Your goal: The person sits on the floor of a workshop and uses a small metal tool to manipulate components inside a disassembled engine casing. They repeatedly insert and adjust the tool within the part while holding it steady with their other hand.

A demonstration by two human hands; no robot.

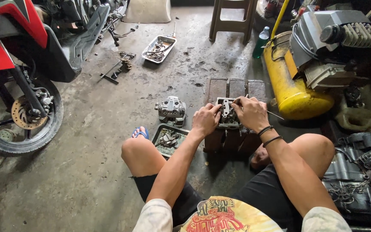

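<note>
I sit low on the floor with a grey metal engine cylinder head (227, 115) on a dark wooden block (232, 88) between my knees. My left hand (206, 120) grips the cylinder head's left side, fingers curled over its top. My right hand (250, 112) rests on its right side and pinches a thin metal tool (275, 114) whose shaft sticks out to the right. Two black bands circle my right wrist. The part's lower half is hidden by my hands.
A second grey engine part (171, 108) stands left of the block, above a small tray of parts (168, 139). A metal tray (159, 48) lies farther back. A motorcycle wheel (20, 116) is at left, a yellow compressor tank (290, 86) at right, a stool (232, 19) behind.
</note>
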